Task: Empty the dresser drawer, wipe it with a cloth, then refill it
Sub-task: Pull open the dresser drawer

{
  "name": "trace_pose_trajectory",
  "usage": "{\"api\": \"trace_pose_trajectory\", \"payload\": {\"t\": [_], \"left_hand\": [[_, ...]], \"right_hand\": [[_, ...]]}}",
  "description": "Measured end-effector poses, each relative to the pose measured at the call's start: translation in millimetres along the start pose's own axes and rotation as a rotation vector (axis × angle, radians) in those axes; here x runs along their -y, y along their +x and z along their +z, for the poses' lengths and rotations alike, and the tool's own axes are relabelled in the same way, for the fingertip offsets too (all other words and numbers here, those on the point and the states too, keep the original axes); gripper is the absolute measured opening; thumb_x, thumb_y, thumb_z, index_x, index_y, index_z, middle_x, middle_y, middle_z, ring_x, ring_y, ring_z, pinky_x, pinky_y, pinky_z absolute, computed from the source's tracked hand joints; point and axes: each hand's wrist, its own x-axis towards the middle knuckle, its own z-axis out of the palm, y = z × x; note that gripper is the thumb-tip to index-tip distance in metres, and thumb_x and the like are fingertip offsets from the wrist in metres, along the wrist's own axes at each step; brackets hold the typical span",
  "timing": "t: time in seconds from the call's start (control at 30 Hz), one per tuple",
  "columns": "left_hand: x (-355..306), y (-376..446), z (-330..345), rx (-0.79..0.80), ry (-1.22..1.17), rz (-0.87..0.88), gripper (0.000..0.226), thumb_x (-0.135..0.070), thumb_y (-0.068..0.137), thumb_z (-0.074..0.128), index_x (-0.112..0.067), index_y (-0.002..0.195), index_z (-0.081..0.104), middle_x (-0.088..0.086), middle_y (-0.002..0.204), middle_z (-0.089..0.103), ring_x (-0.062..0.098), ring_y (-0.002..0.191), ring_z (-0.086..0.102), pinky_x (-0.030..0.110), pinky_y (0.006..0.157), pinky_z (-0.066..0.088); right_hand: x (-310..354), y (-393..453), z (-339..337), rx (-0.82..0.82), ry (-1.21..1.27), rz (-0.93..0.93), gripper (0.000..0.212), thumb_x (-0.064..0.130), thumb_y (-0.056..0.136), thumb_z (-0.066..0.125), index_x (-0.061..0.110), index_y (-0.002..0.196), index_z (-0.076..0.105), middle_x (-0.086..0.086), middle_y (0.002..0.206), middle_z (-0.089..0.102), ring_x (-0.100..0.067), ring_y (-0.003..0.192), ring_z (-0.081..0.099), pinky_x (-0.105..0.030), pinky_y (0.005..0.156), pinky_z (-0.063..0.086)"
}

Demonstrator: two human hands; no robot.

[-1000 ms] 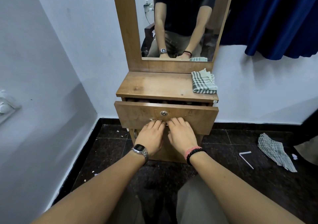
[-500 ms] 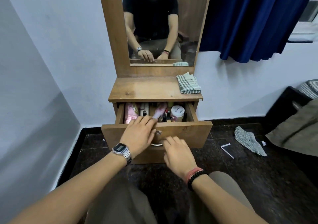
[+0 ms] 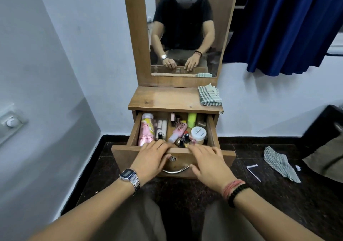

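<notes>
Wooden dresser top (image 3: 167, 100) bears our folded cloth (image 3: 209, 95); our left hand (image 3: 150, 159) and right hand (image 3: 211, 163) rest flat, fingers straight, holding nothing, on the drawer (image 3: 126, 153) front above the dark floor (image 3: 297, 200).

Drawer (image 3: 204, 153): matt brown wood; handle (image 3: 175, 170): shiny metal. Cloth (image 3: 209, 96): checked woven fabric. Floor (image 3: 278, 194): glossy dark stone. Jar (image 3: 198, 133): white plastic lid. Curtain (image 3: 278, 27): blue satin sheen.

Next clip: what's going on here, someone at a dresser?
A seated person has the dresser drawer pulled open, with the left hand and right hand resting over its front edge. The drawer is full of cosmetics, among them a pink bottle and a white jar; nothing is out yet. A folded checked cloth lies on the dresser top.
</notes>
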Motion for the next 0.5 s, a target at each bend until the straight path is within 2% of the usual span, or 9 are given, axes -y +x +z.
{"api": "trace_pose_trajectory", "payload": {"t": [0.13,0.3,0.5], "left_hand": [[-10.3,-14.8,-4.9,0.031,-0.031,-0.038,0.032,-0.035,0.096,0.045,-0.025,0.127,0.051,-0.006,0.118,0.055,0.016,0.106,0.051,0.033,0.092,0.039],[-17.5,-28.8,-9.2,0.08,-0.041,-0.057,0.033,-0.038,0.096,0.044,-0.024,0.125,0.053,-0.007,0.12,0.055,0.014,0.11,0.049,0.026,0.091,0.033],[-21.2,-34.9,-9.5,0.099,-0.049,-0.068,0.035,-0.04,0.095,0.046,-0.022,0.123,0.054,-0.006,0.118,0.056,0.014,0.109,0.05,0.021,0.087,0.028]], "right_hand": [[1.3,-8.8,1.6,0.025,0.036,-0.068,0.054,0.037,0.092,0.046,0.03,0.143,0.028,0.011,0.142,0.041,-0.013,0.132,0.035,-0.034,0.109,0.019],[6.4,-21.3,6.0,0.057,0.091,-0.116,0.053,0.031,0.093,0.044,0.033,0.143,0.026,0.012,0.143,0.037,-0.013,0.14,0.024,-0.033,0.109,0.019],[9.2,-22.9,4.8,0.07,0.115,-0.151,0.054,0.027,0.092,0.043,0.032,0.142,0.026,0.01,0.141,0.036,-0.015,0.134,0.03,-0.033,0.105,0.021]]}}
